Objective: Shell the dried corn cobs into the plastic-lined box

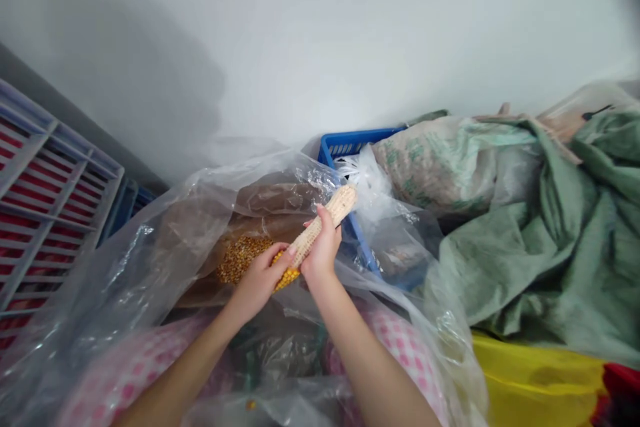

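Cob (341,203), mostly stripped, is held over the bag's (150,247) mouth, above loose kernels (239,259). Right hand (323,248) is clenched round its middle and left hand (259,278) grips the yellow end. It looks light, stiff and rough, so the bare part should grip best.

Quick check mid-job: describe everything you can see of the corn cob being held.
The corn cob is long and pale, mostly stripped bare, with a rough dimpled surface; yellow kernels remain only at its lower end. It is tilted, bare tip up and to the right. The right hand grips its middle; the left hand clasps the kernelled end, thumb on it. It is held over a clear plastic bag holding loose kernels.
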The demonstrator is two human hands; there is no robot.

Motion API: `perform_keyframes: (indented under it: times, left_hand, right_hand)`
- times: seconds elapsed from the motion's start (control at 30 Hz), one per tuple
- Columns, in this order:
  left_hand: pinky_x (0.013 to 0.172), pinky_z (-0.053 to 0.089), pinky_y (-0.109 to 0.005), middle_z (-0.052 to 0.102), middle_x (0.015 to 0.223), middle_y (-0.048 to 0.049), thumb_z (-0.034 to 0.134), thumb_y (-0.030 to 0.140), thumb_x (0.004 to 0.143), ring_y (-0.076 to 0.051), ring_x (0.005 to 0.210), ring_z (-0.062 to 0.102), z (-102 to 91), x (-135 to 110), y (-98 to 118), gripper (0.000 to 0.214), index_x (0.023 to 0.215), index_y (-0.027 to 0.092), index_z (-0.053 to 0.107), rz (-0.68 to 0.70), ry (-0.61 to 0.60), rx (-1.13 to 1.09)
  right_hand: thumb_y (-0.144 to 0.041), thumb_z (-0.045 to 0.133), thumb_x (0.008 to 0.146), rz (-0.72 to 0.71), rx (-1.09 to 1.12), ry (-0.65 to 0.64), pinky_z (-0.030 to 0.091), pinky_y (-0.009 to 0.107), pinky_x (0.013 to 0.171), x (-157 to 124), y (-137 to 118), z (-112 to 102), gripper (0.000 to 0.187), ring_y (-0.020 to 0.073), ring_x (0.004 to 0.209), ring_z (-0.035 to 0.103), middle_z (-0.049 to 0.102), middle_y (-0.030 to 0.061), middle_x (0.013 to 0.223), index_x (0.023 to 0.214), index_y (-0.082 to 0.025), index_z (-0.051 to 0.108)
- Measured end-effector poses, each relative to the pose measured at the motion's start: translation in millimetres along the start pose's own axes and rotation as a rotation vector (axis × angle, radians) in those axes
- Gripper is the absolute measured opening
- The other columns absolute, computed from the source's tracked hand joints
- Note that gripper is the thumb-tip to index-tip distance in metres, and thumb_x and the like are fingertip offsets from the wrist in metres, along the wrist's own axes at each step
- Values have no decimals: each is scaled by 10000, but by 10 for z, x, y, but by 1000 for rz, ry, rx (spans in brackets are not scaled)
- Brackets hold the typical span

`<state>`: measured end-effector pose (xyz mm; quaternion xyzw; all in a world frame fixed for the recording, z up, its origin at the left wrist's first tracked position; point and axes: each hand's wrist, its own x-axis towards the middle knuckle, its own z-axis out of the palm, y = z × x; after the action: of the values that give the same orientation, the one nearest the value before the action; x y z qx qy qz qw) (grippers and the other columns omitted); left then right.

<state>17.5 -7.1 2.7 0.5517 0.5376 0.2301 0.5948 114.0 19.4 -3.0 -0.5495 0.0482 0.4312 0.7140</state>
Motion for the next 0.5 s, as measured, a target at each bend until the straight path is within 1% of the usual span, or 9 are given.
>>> perform_keyframes:
  times: [0.07, 0.13, 0.2, 0.27, 0.3, 0.33, 0.4, 0.43, 0.5]
  left_hand:
    - [815, 425, -316, 660, 950, -78, 391, 571, 782, -236, 910, 582, -38, 45, -1, 529, 974, 131, 612, -52, -22, -70]
    - [855, 415, -320, 643, 1031, -87, 338, 589, 797, -237, 978, 566, -97, 64, 8, 573, 1039, 137, 593, -45, -67, -106]
    - [901, 391, -295, 595, 1147, -69, 430, 556, 778, -228, 1069, 520, -157, 56, 16, 520, 1104, 174, 565, 33, -113, -60]
    - [872, 410, -264, 575, 1176, -53, 563, 492, 724, -221, 1067, 520, -197, 32, 19, 493, 1124, 203, 552, 91, -130, -8]
    - [798, 448, -256, 597, 1127, -56, 590, 473, 709, -215, 990, 560, -208, 18, 19, 503, 1130, 204, 544, 71, -134, -13]
    - [683, 476, -247, 626, 1040, -58, 587, 474, 711, -201, 862, 601, -214, 4, 20, 513, 1141, 200, 532, 19, -137, -51]
    - [464, 440, -223, 641, 836, -37, 540, 486, 741, -154, 591, 594, -221, -22, 27, 519, 1168, 194, 503, -116, -154, -183]
    - [406, 410, -215, 628, 765, -21, 523, 485, 753, -137, 510, 567, -226, -34, 36, 516, 1181, 198, 490, -172, -166, -252]
    - [389, 409, -216, 619, 736, -11, 524, 462, 758, -137, 485, 569, -244, -53, 60, 496, 1185, 212, 485, -228, -199, -355]
  right_hand:
    - [-363, 642, 620, -3, 10, -16, 380, 224, 468, 13, -9, 5, 298, 98, 441, 454, 495, -70, 487, 805, -182, 495]
    - [-371, 645, 617, -3, 22, -11, 377, 227, 464, 40, -31, 6, 300, 101, 440, 453, 503, -64, 491, 790, -180, 491]
    - [-384, 638, 623, 28, 34, 24, 374, 230, 463, 71, -54, 2, 290, 103, 442, 453, 503, -59, 490, 762, -177, 488]
    - [-397, 633, 630, 81, 32, 27, 376, 232, 469, 91, -72, -3, 287, 107, 452, 458, 503, -56, 493, 747, -176, 491]
    - [-407, 634, 631, 107, 29, 0, 379, 233, 473, 94, -77, -4, 293, 108, 459, 463, 505, -54, 499, 745, -176, 495]
    - [-418, 636, 630, 128, 27, -40, 382, 233, 479, 89, -82, -3, 302, 108, 467, 467, 508, -52, 508, 745, -175, 500]
    - [-443, 642, 622, 156, 31, -126, 386, 232, 486, 65, -90, 7, 322, 107, 476, 472, 510, -48, 524, 732, -175, 502]
    - [-453, 643, 620, 160, 40, -160, 385, 229, 487, 49, -95, 15, 327, 104, 475, 470, 508, -49, 526, 717, -177, 496]
    - [-462, 636, 625, 166, 54, -196, 374, 221, 479, 18, -104, 31, 328, 95, 460, 454, 501, -50, 513, 680, -180, 479]
